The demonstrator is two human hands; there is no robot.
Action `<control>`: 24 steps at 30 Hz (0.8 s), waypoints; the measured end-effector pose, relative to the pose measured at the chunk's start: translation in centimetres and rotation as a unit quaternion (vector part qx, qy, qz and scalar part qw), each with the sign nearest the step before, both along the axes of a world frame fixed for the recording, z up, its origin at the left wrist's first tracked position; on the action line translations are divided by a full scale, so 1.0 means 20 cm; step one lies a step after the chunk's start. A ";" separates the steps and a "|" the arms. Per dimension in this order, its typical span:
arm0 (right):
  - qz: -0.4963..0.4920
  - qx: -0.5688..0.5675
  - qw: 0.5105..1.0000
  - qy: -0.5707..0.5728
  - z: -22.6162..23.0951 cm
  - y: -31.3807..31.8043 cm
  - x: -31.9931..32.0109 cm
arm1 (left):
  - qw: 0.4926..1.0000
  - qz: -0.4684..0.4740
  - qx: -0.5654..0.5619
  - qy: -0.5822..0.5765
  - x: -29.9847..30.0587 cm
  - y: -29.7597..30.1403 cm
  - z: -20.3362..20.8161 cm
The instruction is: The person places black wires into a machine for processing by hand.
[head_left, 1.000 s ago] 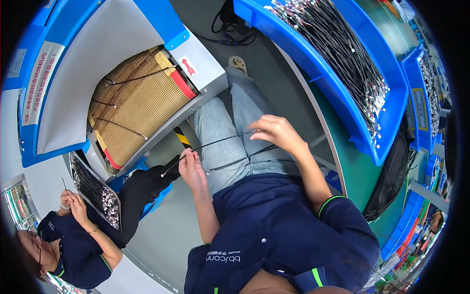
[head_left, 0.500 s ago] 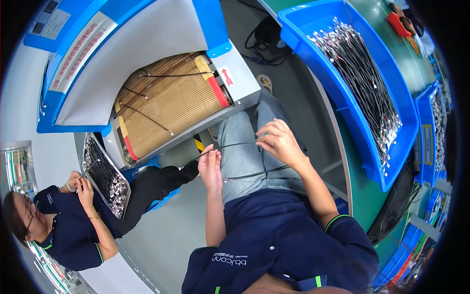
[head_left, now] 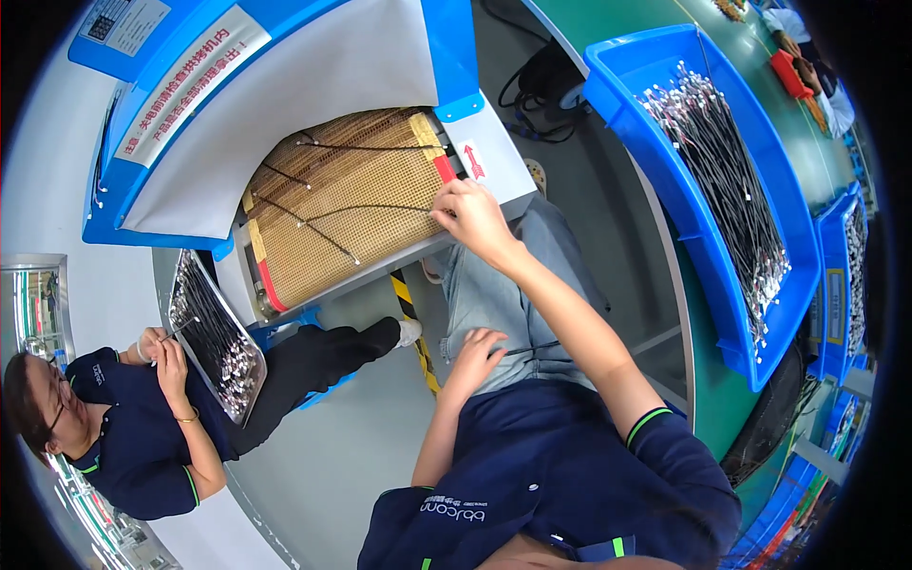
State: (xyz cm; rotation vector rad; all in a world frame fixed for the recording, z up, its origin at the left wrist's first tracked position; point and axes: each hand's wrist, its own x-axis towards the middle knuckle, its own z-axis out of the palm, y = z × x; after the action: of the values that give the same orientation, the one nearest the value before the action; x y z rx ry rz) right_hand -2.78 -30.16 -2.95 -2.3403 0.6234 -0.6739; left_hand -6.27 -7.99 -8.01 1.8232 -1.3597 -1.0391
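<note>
With pinched fingers, my right hand (head_left: pixel 465 211) holds the right end of a thin black cable (head_left: pixel 366 206) at the front edge of a tan mesh conveyor belt (head_left: pixel 380 242). The rest of that cable stretches leftward over the belt, its white-tipped far end on the mesh. Several more dark cables lie there, one a long cable (head_left: pixel 375 147) near the back. My left hand (head_left: pixel 475 359) rests low over my jeans with fingers stretched out and apart. Beside its fingertips another dark cable (head_left: pixel 537 350) lies across my lap.
A blue machine hood with a grey curtain (head_left: pixel 285 104) overhangs the belt. On the right, a blue bin (head_left: pixel 703 356) of black cables stands on a green table (head_left: pixel 708 418). At left a co-worker (head_left: pixel 123 427) handles cables over a metal tray (head_left: pixel 249 404).
My right hand has moved forward and left from above my lap to the belt, laying the cable there. My left hand has let go of it and drawn back toward my lap.
</note>
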 end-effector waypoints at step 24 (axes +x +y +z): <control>0.037 0.136 0.990 -0.011 -0.12 -0.02 -0.56 | 0.996 -0.061 0.028 -0.065 -0.15 -0.12 -0.09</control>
State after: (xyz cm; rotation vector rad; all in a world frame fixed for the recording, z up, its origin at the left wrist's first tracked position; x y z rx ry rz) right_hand -13.97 -30.53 -5.25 -2.0902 0.5777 -0.5437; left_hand -9.35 -10.41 -9.87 1.8968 -1.5499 -1.0467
